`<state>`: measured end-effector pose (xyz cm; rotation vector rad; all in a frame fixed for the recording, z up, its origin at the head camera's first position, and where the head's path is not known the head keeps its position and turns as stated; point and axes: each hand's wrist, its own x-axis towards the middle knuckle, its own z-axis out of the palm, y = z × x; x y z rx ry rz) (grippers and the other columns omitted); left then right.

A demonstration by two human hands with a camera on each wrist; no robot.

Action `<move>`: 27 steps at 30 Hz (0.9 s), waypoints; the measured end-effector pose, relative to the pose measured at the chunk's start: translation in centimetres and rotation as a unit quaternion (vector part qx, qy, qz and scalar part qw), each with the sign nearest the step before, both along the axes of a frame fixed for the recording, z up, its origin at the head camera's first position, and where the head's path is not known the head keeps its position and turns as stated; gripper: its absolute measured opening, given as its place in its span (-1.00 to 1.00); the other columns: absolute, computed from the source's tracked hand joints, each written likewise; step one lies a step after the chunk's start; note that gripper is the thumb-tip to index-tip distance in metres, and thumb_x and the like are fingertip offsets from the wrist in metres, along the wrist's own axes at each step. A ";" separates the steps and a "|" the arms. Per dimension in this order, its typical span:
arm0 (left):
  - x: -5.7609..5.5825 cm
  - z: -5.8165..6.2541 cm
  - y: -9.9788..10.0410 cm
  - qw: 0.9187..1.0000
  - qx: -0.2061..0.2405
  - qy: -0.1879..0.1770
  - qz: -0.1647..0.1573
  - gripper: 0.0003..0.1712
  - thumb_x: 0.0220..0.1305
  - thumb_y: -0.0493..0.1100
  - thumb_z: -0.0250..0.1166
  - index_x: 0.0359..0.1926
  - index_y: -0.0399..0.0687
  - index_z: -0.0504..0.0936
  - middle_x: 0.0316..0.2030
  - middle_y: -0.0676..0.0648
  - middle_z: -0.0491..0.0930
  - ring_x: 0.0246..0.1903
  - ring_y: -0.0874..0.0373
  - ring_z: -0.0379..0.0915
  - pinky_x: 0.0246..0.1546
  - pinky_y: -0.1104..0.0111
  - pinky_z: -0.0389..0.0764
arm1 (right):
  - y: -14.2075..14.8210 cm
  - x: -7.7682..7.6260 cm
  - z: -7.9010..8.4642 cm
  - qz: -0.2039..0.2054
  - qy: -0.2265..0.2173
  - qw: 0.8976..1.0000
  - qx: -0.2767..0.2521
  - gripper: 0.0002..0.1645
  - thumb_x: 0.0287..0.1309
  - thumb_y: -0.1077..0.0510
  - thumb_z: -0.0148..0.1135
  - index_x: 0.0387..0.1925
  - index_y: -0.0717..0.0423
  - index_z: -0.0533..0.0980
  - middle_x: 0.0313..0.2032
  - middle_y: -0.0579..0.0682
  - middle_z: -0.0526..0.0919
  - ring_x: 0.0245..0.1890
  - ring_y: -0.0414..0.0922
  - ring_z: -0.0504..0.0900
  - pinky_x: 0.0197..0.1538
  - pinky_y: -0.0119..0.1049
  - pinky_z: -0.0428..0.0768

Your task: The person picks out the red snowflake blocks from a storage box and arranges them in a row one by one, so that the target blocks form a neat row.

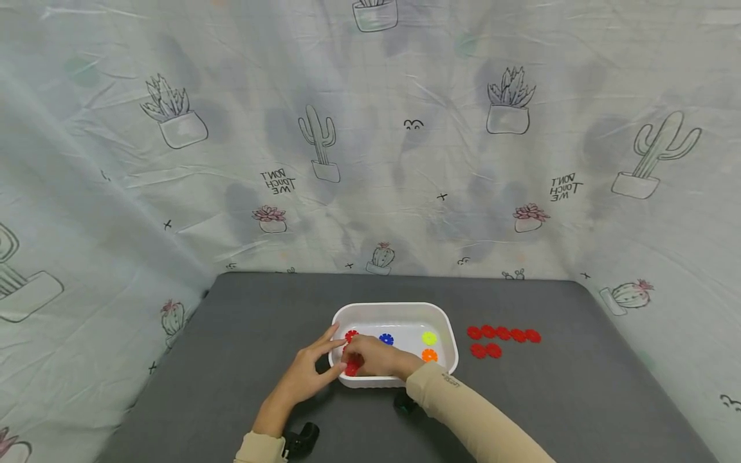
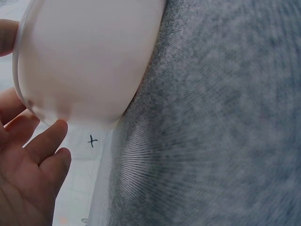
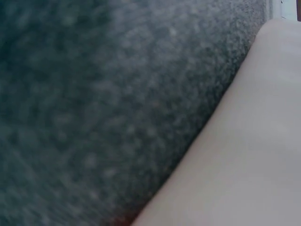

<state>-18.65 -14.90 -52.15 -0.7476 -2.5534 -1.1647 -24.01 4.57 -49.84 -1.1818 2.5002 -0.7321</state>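
A white plastic tray [image 1: 396, 381] stands on the dark grey table. My left hand [image 1: 303, 376] is spread at its left end, thumb and fingertips on the rim; the left wrist view shows these fingers [image 2: 51, 141] against the tray's wall [image 2: 89, 61]. Inside the left part of the tray, my right hand [image 1: 373, 355] bends its fingers down over red notched discs [image 1: 351, 369]. The hand covers some of them, and I cannot tell whether it pinches one. Another red disc [image 1: 350, 335] lies just beyond it. Only the tray's side [image 3: 235, 141] and tabletop fill the right wrist view.
A blue disc [image 1: 386, 339], a yellow disc [image 1: 429, 337] and an orange disc [image 1: 429, 355] lie in the tray. Right of it, several red discs [image 1: 503, 333] form a row, with two more red discs [image 1: 486, 350] in front. A patterned curtain [image 1: 393, 161] hangs behind the table.
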 end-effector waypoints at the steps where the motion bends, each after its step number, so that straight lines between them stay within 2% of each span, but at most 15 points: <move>1: 0.0 0.0 0.0 1.000 0.000 -0.004 0.000 -0.46 0.18 0.03 0.31 0.15 -0.09 0.56 0.38 -0.08 0.24 0.30 -0.03 0.26 0.15 -0.09 0.40 | 0.0 0.0 0.1 -0.001 0.001 1.000 0.001 -0.75 -0.05 0.30 0.40 -0.27 0.00 0.62 -0.33 -0.20 0.57 -0.34 -0.36 0.44 -0.20 -0.59 0.50; 8: 0.1 0.1 0.0 0.999 0.007 -0.031 0.001 -0.44 0.18 0.03 0.30 0.18 -0.08 0.54 0.40 -0.05 0.21 0.31 -0.02 0.24 0.17 -0.11 0.37 | 0.6 0.4 0.5 -0.040 -0.029 0.999 0.000 -0.71 -0.02 0.32 0.37 -0.24 -0.04 0.60 -0.28 -0.22 0.57 -0.32 -0.35 0.49 -0.15 -0.55 0.54; 14: 0.1 0.2 0.1 1.000 0.005 -0.027 -0.001 -0.45 0.19 0.03 0.30 0.17 -0.10 0.54 0.39 -0.09 0.22 0.31 -0.04 0.25 0.16 -0.13 0.37 | 1.5 0.8 0.8 -0.075 -0.075 0.992 -0.062 -0.68 0.00 0.36 0.33 -0.17 0.05 0.62 -0.23 -0.20 0.64 -0.29 -0.32 0.55 -0.09 -0.48 0.58; 21: 0.0 0.0 0.1 1.000 0.000 -0.002 0.007 -0.47 0.18 0.03 0.31 0.13 -0.09 0.57 0.37 -0.08 0.26 0.29 -0.07 0.28 0.15 -0.11 0.39 | 3.7 1.1 1.6 -0.083 -0.053 0.984 -0.146 -0.66 0.03 0.39 0.27 -0.09 0.19 0.59 -0.16 -0.04 0.65 -0.17 -0.16 0.59 -0.06 -0.40 0.61; 24: 0.0 0.0 0.1 1.000 -0.004 -0.003 0.010 -0.47 0.18 0.04 0.31 0.13 -0.09 0.57 0.38 -0.06 0.25 0.29 -0.07 0.27 0.17 -0.10 0.37 | 5.1 1.3 1.9 -0.092 -0.044 0.980 -0.173 -0.66 0.04 0.36 0.30 -0.07 0.21 0.59 -0.17 -0.02 0.64 -0.17 -0.13 0.59 -0.06 -0.38 0.61; 27: 0.0 0.0 0.2 1.000 -0.004 -0.016 0.010 -0.45 0.17 0.06 0.31 0.14 -0.09 0.57 0.39 -0.03 0.22 0.31 -0.05 0.25 0.20 -0.11 0.34 | 6.6 1.7 2.4 -0.108 -0.056 0.972 -0.201 -0.66 0.06 0.31 0.31 -0.06 0.17 0.59 -0.13 0.00 0.64 -0.14 -0.10 0.60 -0.04 -0.35 0.61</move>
